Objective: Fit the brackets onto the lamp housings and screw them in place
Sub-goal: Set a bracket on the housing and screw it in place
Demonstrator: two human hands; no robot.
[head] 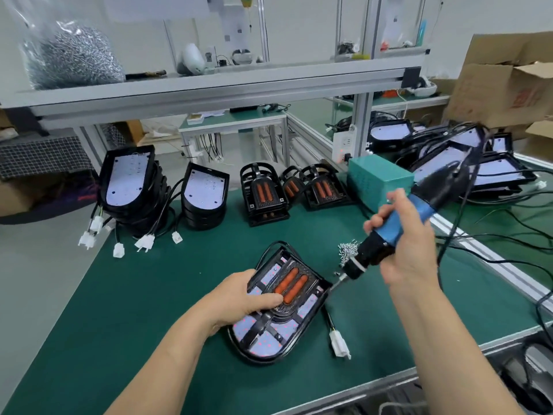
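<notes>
1. Green bench mat [149, 310] under aluminium-framed shelf [209, 85]
2. Two housing stacks [128, 181] back left, three bracket piles [264, 193] beside
3. Left hand [242, 298] pinching bracket [291, 284] onto centre housing [269, 345]
4. Right hand [410, 244] wrapped round blue screwdriver [398, 223], bit at housing's edge

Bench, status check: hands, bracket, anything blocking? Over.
Left hand grips housing, thumb on bracket. Right hand grips screwdriver, bit at housing's right edge. Loose screws beside it, nothing blocking.
</notes>
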